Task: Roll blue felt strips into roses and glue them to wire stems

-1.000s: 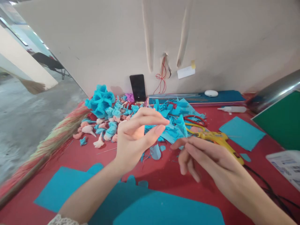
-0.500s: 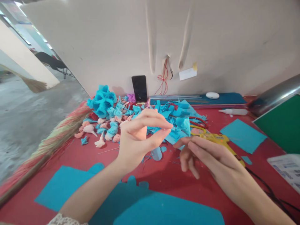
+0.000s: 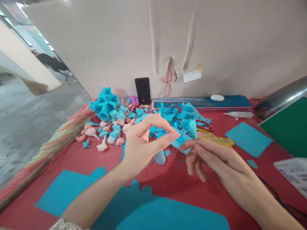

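A small curled piece of blue crepe paper (image 3: 189,127) is between my hands, raised above the red table and brighter than the scraps behind it. My left hand (image 3: 148,140) pinches at its left side, thumb and index tips pressed together. Just below the paper, my right hand (image 3: 211,156) has thumb and fingertips closed at its lower end; the exact contact is partly hidden by the fingers. Behind both hands lies a heap of cut blue scraps (image 3: 168,110). A yellow glue gun (image 3: 223,141) rests partly hidden behind my right hand.
Blue paper flowers (image 3: 105,103) and small pink and blue rosettes (image 3: 116,131) are piled at the left. A black phone (image 3: 143,91) leans on the wall. Blue sheets (image 3: 168,212) lie in front. Red-handled scissors (image 3: 203,124) and a white tube (image 3: 240,114) lie at the right.
Both hands have shifted slightly to the right, and the curled blue paper has moved with them. Both pinches stay closed.
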Tool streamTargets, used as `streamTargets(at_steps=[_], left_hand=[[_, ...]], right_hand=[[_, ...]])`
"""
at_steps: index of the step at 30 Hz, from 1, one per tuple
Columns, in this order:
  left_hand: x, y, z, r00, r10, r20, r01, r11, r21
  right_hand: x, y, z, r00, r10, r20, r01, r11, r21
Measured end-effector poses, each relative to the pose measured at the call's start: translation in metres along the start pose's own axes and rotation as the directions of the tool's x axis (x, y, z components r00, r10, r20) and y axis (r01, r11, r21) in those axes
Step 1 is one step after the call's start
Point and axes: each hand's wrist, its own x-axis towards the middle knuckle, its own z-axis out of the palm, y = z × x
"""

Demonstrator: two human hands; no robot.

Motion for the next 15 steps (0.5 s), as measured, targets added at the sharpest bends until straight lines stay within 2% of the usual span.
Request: streamTargets(at_steps=[9,15], left_hand=[[0.0014,0.0013,0.001,0.97,-0.213,0.12,0.197,0.971,0.133],[0.0016,-0.0035,0.0015,0.955,-0.267,0.126,0.246,0.956,0.162]], right_hand=[[-0.0001,-0.0032,-0.0012,1.0,-0.028,-0.012,0.028,0.998,-0.057],[-0.0018,-0.0073,-0.0007,0.999,-0.052,-0.004,0.051,0.988,-0.146]])
